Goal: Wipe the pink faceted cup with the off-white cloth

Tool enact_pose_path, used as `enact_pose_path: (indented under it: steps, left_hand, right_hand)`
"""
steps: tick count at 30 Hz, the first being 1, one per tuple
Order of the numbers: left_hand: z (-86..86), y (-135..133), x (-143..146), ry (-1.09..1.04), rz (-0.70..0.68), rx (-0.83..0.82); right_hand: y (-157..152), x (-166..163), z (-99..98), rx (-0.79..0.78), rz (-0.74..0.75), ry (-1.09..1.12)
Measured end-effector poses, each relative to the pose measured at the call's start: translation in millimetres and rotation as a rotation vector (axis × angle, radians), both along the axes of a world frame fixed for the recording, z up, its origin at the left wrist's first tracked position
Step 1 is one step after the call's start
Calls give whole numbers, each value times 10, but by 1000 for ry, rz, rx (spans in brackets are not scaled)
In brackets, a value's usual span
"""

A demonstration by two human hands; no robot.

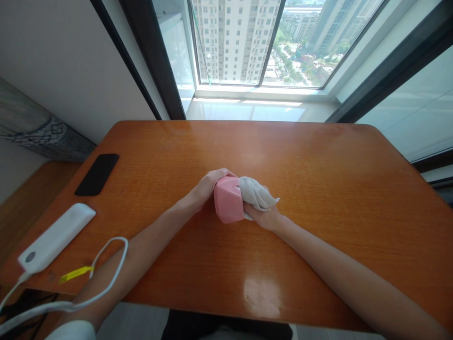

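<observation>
While both forearms lie across the orange wooden table (318,160), the two hands meet at its centre on one item: a pink faceted block (228,199), angular and matte, standing on the tabletop. Left hand (207,185): at 9 o'clock of the block, fingers curled over its top and far edge, closed in a firm hold on it. Right hand (264,215): at 3 o'clock of the block, closed around a crumpled white cloth (255,192), the cloth bunched above the fingers and pressed against the block's right face. Whether the right fingers themselves touch the block cannot be told; the cloth covers the contact. Other items, all well apart from the hands: black smartphone (96,174), face down, at 9 o'clock near the table's left edge; white power bank (56,237), long and rounded, at 8 o'clock by the near left corner; white cable (106,276) running from the power bank, looping over the left forearm, with a yellow tag (75,274) beside it. Window (247,42) at 12 o'clock, beyond the table's far edge, showing high-rise buildings.
</observation>
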State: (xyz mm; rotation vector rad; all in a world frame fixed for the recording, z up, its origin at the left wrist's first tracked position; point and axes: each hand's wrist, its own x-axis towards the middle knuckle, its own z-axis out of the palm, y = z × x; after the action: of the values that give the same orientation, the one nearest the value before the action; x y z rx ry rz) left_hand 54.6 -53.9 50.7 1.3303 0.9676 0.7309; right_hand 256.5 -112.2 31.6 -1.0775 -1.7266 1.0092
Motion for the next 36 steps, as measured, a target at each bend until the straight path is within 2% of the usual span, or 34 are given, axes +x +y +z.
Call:
enact_pose_path:
  steps: [2,4,6,8,11,13,15,17,20,24,27,32,36]
  left_hand:
    - [-11,-28,10,32,94,79]
    - [-19,-84,24,34,275,305]
    - [-48,-143,17,-12,377,561]
    - [-115,-180,-22,-48,298,795]
    - [-257,-182,-108,-1,41,1146]
    - [-335,-163,-144,73,-76,1330]
    - [-374,-141,-144,101,-85,1463]
    - [-370,-122,-118,81,-39,1512]
    - [-307,-115,-66,31,14,1446]
    - [-166,-176,-21,-14,16,1251]
    - [-60,-232,5,-50,22,1023]
    - [37,-226,47,-29,73,482]
    - [94,-180,50,-15,77,340]
  right_hand:
    - [3,-11,17,21,14,19]
    - [8,-20,31,31,15,65]
    - [12,-23,37,9,-2,101]
    - [12,-19,33,-39,-24,104]
    - [3,-7,20,-91,-37,99]
    - [-3,-3,14,-99,-36,109]
    - [-4,-3,13,-95,-42,112]
    - [2,-5,14,-86,-53,102]
    - [16,-10,13,-63,-59,96]
    - [5,-9,4,-63,-60,108]
    - [-13,-2,-5,-67,-68,92]
    - [1,6,-24,-26,-45,18]
    - [9,1,-38,14,-48,14]
